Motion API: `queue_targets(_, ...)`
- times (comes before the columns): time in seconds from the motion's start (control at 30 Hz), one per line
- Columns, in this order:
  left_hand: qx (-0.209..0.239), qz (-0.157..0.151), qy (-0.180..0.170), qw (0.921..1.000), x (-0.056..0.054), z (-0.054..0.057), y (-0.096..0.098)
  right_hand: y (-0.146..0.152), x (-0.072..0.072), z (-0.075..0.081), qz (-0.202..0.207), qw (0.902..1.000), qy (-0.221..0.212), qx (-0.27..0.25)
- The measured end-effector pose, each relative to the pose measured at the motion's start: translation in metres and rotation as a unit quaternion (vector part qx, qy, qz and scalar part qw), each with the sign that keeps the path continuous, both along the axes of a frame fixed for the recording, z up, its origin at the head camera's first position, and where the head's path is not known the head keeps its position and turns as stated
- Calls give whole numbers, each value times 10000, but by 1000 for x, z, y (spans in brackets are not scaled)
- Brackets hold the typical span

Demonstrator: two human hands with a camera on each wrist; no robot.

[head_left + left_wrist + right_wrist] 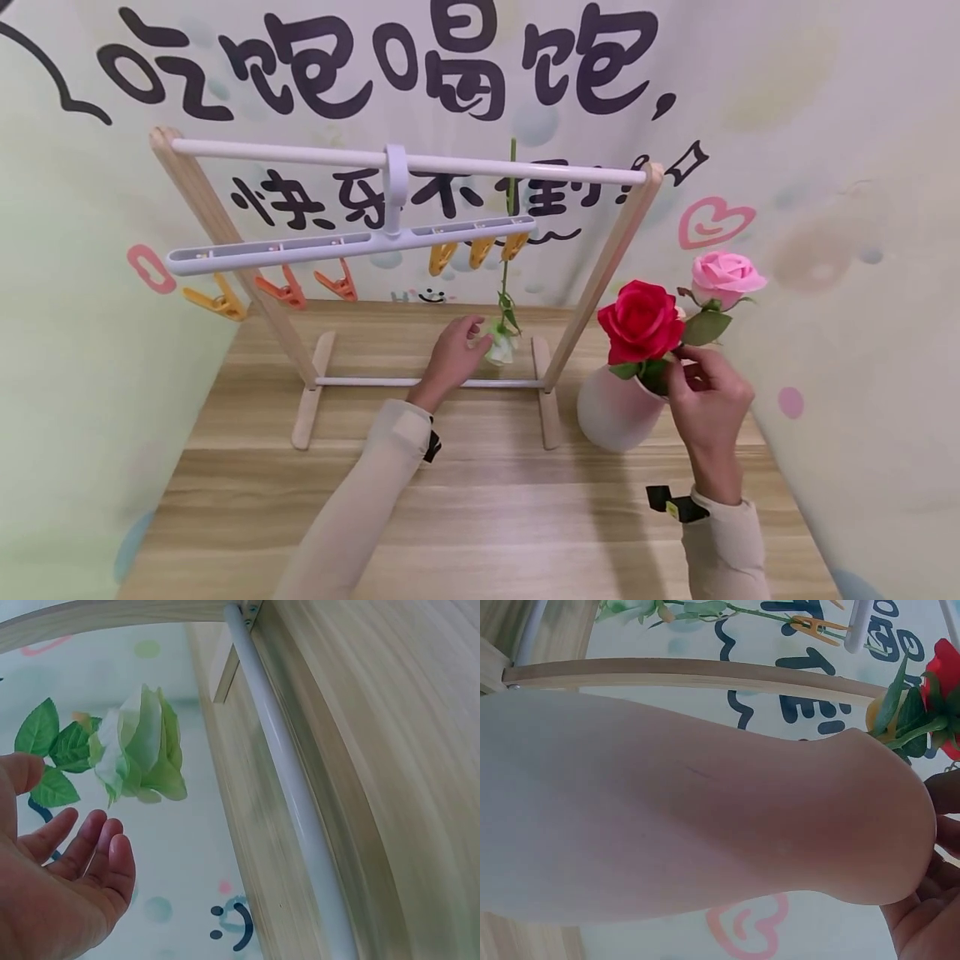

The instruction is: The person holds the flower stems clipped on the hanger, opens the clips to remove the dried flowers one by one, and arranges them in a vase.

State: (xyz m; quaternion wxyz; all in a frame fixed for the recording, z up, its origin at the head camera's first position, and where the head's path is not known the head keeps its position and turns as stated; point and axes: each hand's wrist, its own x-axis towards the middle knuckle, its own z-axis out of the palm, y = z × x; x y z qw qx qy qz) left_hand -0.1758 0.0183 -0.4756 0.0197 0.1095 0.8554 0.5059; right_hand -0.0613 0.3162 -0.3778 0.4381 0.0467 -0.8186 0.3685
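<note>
A whitish-green artificial rose (501,343) hangs head down from a yellow clip (514,245) on the lavender hanger (285,252). My left hand (454,357) is just left of its bloom, fingers loosely bent; in the left wrist view a gap shows between the fingers and the petals. At the right stands a pink-and-white vase (611,412) with a red rose (641,321) and a pink rose (723,277). My right hand (708,396) pinches a rose stem above the vase mouth, thumb against forefinger. Which rose that stem belongs to is hidden.
A wooden stand with a white top rail (300,154) carries the hanger. More clips hang from it, including an orange clip (283,288) on the left. The stand's lower bar (375,382) crosses below my left wrist. A printed wall closes off the back.
</note>
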Motion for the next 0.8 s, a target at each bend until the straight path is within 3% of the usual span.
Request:
queue_targets(0.13,11,-32,1,10000,-4,2,5,-13,6,14,42,10000,43,7)
queue_targets(0.37,22,22,100,9999,-10,2,17,10,-1,-6,-62,9992,-233,309)
queue_targets(0.8,100,312,332,9989,-16,-5,35,9,5,-2,28,9947,-734,722)
